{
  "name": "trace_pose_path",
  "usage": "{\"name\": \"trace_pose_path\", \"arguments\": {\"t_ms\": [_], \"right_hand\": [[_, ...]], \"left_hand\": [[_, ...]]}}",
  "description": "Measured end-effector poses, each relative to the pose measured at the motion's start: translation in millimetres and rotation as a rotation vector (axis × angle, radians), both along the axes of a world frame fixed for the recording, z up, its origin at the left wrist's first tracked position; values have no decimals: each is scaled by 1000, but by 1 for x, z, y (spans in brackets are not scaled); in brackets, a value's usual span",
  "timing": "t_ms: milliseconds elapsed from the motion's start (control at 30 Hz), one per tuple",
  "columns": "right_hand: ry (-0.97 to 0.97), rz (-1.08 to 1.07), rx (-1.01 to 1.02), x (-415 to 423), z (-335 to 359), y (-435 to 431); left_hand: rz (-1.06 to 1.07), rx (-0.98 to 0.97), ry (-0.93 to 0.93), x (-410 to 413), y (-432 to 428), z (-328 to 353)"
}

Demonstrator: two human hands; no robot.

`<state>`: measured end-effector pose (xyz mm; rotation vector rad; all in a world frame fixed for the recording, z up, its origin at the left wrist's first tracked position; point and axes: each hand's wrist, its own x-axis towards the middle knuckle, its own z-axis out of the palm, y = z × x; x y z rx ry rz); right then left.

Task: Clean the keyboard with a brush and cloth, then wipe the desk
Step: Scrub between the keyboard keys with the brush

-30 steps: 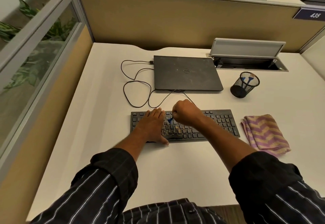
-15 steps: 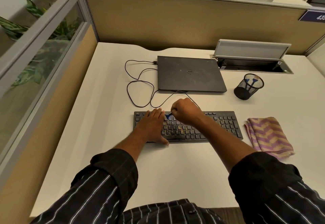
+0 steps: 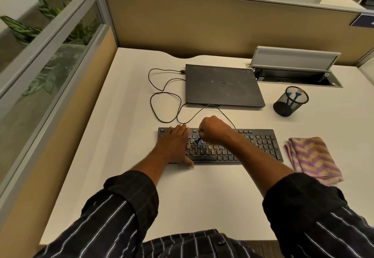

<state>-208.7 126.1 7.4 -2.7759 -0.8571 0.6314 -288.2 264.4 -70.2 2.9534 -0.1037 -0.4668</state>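
Note:
A black keyboard [image 3: 257,144] lies on the white desk [image 3: 131,136], with yellowish crumbs on its middle keys. My left hand [image 3: 175,144] rests flat on the keyboard's left part, fingers spread. My right hand [image 3: 214,130] is a fist over the upper middle keys, closed on a small blue brush [image 3: 197,141] whose tip points down-left onto the keys. A folded purple and tan striped cloth [image 3: 312,158] lies just right of the keyboard.
A closed black laptop [image 3: 222,85] sits behind the keyboard, its cable [image 3: 162,96] looping on the desk to the left. A black mesh pen cup [image 3: 290,101] stands at the right. An open cable tray [image 3: 297,69] and partition walls bound the desk.
My right hand has moved the brush a little over the upper middle keys. The left hand stays flat on the keyboard. The camera view has shifted slightly.

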Motion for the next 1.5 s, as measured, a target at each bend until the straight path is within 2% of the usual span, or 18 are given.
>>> {"name": "trace_pose_path", "arguments": {"t_ms": [200, 400, 567, 767, 967, 1100, 1300, 1500], "right_hand": [[-38, -43, 100, 4, 0, 4], [16, 39, 23, -3, -2, 5], [-40, 23, 90, 0, 3, 11], [-25, 63, 0, -4, 0, 13], [-76, 27, 54, -2, 1, 13], [-36, 82, -43, -4, 1, 11], [-79, 25, 43, -3, 6, 14], [-13, 34, 17, -9, 0, 18]], "left_hand": [[6, 8, 7, -2, 6, -1], [12, 12, 10, -5, 8, 2], [3, 21, -12, -6, 11, 0], [5, 19, -23, -6, 12, -4], [-14, 38, -34, -5, 15, -8], [-19, 41, -44, -5, 15, -8], [-15, 68, -50, -6, 19, -9], [9, 68, -22, -10, 23, -8]]}}
